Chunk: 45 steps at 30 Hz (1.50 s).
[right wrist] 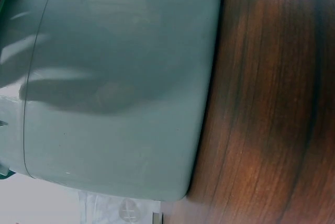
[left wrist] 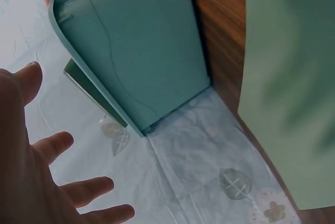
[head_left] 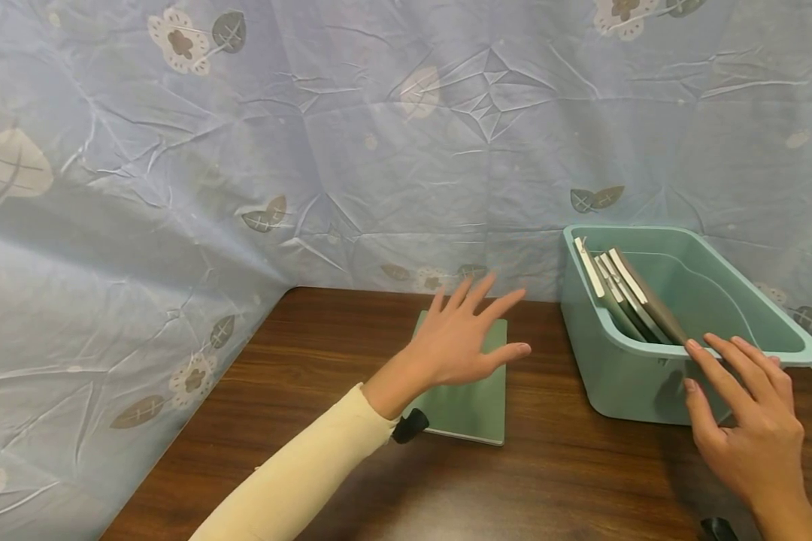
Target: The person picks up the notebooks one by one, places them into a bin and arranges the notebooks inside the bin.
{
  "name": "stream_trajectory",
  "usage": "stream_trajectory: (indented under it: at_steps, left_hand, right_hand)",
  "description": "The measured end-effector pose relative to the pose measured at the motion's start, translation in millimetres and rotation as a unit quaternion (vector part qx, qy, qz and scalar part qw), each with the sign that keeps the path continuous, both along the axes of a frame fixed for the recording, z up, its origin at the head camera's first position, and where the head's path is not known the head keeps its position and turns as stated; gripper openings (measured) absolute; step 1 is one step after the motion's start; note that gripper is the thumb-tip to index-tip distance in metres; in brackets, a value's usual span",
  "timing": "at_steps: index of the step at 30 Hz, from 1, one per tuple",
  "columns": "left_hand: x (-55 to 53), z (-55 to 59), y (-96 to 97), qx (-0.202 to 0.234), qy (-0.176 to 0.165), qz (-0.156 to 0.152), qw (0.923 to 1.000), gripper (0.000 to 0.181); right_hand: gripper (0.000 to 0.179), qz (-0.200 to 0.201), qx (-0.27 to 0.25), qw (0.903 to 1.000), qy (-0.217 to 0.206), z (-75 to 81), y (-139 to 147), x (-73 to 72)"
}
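Note:
My left hand [head_left: 455, 340] is spread open above a thin green notebook [head_left: 472, 409] lying on the table, and covers part of it in the head view. Seen from the left wrist, the fingers are apart with nothing between them, and the green cover fills the right side. At the right stands a pale green plastic bin [head_left: 625, 383]. My right hand [head_left: 751, 421] is at its near side, fingertips right at the rim and fingers loosely bent. Several notebooks [head_left: 632, 293] lean together inside the bin's left end.
The dark wooden table [head_left: 298, 353] carries the bin and notebook. A wrinkled, pale blue-grey cloth [head_left: 379, 150] with leaf and flower prints hangs behind the table and along its left side. Behind the notebook, the table edge meets this cloth.

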State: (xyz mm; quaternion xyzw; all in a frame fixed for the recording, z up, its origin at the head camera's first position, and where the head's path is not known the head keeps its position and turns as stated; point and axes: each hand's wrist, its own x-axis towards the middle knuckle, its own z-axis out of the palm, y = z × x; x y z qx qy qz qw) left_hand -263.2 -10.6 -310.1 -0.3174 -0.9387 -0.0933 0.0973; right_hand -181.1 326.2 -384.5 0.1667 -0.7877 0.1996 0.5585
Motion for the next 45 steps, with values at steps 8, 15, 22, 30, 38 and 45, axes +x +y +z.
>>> stream_trajectory:
  at_steps: [8, 15, 22, 30, 38, 45]
  left_hand:
    - [5.7, -18.8, -5.4, -0.002, -0.037, 0.002, 0.9993, 0.071]
    - [10.5, -43.8, -3.8, -0.048, -0.063, -0.002, 0.9968, 0.074]
    - [12.6, -71.9, 0.3, -0.103, -0.091, 0.002, 0.9906, 0.076]
    - [12.7, -97.7, 2.6, -0.131, -0.134, 0.002, 0.9822, 0.077]
    - [14.3, -107.6, 3.6, -0.154, -0.172, 0.010, 0.9730, 0.081]
    - [16.8, -106.3, 5.6, -0.199, -0.157, 0.028, 0.9670, 0.087]
  right_hand:
    - [0.046, -0.002, 0.000, 1.0000, 0.002, -0.4, -0.2, -0.3]
    - [0.046, -0.001, -0.001, 1.0000, 0.001, -0.7, 0.1, -0.2]
    - [0.046, -0.002, -0.002, 1.0000, 0.002, -0.1, -0.4, 0.3]
    - [0.045, 0.003, -0.005, 0.9999, 0.010, -0.3, -1.7, 0.0]
    - [0.045, 0.003, -0.005, 1.0000, 0.008, -0.2, -1.3, -0.1]
    - [0.045, 0.002, -0.003, 0.9999, 0.010, 1.5, -2.7, -0.3]
